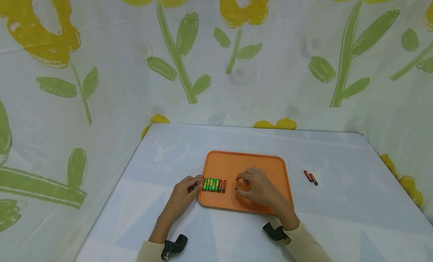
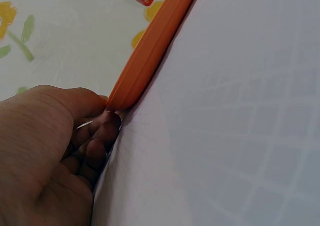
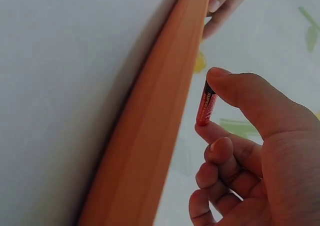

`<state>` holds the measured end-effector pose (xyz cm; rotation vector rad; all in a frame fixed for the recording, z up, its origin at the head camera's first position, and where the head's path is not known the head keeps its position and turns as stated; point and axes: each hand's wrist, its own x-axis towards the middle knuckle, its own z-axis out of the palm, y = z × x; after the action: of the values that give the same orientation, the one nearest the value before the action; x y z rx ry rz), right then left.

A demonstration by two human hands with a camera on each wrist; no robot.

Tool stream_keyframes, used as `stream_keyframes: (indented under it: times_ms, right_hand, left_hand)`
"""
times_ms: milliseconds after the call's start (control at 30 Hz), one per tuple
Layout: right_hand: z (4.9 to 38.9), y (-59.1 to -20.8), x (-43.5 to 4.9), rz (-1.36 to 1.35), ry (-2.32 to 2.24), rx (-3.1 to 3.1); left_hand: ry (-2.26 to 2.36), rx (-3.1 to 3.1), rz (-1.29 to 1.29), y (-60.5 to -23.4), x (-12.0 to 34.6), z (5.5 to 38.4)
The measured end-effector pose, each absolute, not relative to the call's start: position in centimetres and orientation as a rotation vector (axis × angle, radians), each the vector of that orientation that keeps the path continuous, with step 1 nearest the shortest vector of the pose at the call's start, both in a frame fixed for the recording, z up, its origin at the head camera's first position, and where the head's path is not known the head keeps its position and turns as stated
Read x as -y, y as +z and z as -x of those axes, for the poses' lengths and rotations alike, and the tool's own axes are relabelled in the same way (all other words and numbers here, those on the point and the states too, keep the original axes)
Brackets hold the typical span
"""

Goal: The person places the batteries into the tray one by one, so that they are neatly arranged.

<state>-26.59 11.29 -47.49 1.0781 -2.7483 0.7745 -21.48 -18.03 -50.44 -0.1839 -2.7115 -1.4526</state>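
Over the orange tray (image 1: pixel 245 161), my right hand (image 1: pixel 259 187) pinches a red-and-black battery (image 1: pixel 236 184) by its two ends, between thumb and index finger. The right wrist view shows this battery (image 3: pixel 206 105) above the tray's rim, the other fingers curled beneath. At the tray's left side my left hand (image 1: pixel 183 193) grips the rim, thumb on top and fingertips at its outer side. Beside that hand, a row of several green batteries (image 1: pixel 211 184) lies in the tray, side by side. Two red-and-black batteries (image 1: pixel 222 186) continue the row on its right.
Two more red-and-black batteries (image 1: pixel 311 177) lie on the table to the right of the tray. A pale patterned cover (image 1: pixel 162 153) lies over the table. Flower-printed cloth (image 1: pixel 277 74) hangs behind and along the sides.
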Motion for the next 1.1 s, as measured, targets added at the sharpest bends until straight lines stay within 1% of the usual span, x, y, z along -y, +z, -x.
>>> stream_keyframes:
  times_ms: [600,1100]
  right_hand:
    - [26.4,-47.6,-9.2,-1.084,0.764,2.788]
    - [26.1,-48.0,-8.3,-1.022,0.713,2.829]
  left_hand:
    - [-1.439,2.711,0.196,-50.4,18.0,21.5]
    - [-1.430,2.721,0.184,-50.3,18.0,21.4]
